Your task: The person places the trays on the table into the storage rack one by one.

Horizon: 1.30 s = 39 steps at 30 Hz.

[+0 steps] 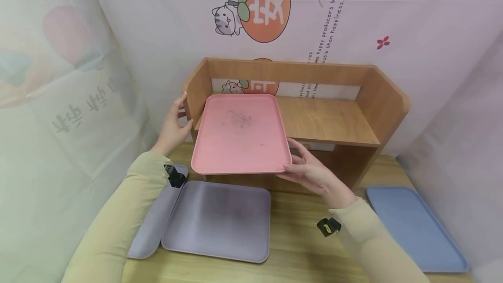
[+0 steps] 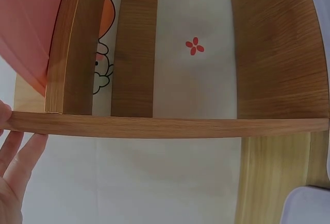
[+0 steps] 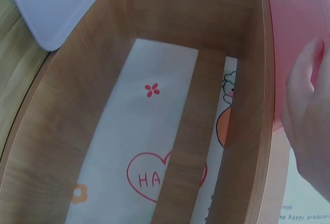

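A pink rectangular tray [image 1: 241, 134] with dark marks lies over the left part of the wooden desk shelf's upper board [image 1: 326, 119], its near end jutting out past the front edge. My right hand [image 1: 310, 171] grips the tray at its near right corner, thumb by the rim and fingers underneath. At the shelf's left side panel [image 1: 198, 86], my left hand [image 1: 173, 128] holds the panel's edge. In the left wrist view, fingers [image 2: 23, 162] lie along the panel's outer face. The right wrist view shows the right hand [image 3: 312, 116] beside the pink tray [image 3: 294, 28].
Two greyish-purple trays, one flat in front of the shelf [image 1: 220, 222] and one further left [image 1: 151, 226], partly behind the left sleeve, lie on the wooden table [image 1: 294, 239]. A blue tray [image 1: 416, 230] lies at the right. Printed cloth [image 1: 169, 21] hangs behind and at both sides.
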Each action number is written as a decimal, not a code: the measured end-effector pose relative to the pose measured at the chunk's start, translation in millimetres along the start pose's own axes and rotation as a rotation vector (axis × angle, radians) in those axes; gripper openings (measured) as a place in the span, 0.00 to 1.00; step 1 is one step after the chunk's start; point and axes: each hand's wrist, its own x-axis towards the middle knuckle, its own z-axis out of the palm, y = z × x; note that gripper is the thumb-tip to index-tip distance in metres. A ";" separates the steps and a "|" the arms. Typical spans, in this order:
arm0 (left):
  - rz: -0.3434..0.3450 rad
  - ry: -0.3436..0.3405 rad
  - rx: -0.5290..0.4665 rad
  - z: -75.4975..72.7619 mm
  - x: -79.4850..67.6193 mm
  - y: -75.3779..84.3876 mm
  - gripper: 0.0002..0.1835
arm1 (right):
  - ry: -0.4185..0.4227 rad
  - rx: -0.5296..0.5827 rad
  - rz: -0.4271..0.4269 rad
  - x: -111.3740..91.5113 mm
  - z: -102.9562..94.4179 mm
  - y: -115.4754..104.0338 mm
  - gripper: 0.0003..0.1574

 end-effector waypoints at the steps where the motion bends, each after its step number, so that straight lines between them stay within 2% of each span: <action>1: -0.002 -0.002 0.004 -0.1 -0.7 -0.2 0.42 | 0.012 0.007 0.006 1.5 1.8 0.5 0.52; 9: -0.013 -0.009 0.000 0.4 -3.3 0.4 0.43 | 0.083 0.060 0.003 14.2 14.1 2.8 0.49; 21: -0.038 -0.015 -0.018 -0.5 -7.8 3.4 0.43 | 0.130 0.077 -0.006 28.0 27.1 1.2 0.50; 31: -0.031 -0.015 -0.030 -2.6 -8.7 6.4 0.43 | 0.141 0.108 0.003 30.1 32.3 1.9 0.51; 39: -0.019 -0.007 -0.034 -3.6 -11.3 6.5 0.42 | 0.154 0.088 0.013 29.4 34.2 1.9 0.51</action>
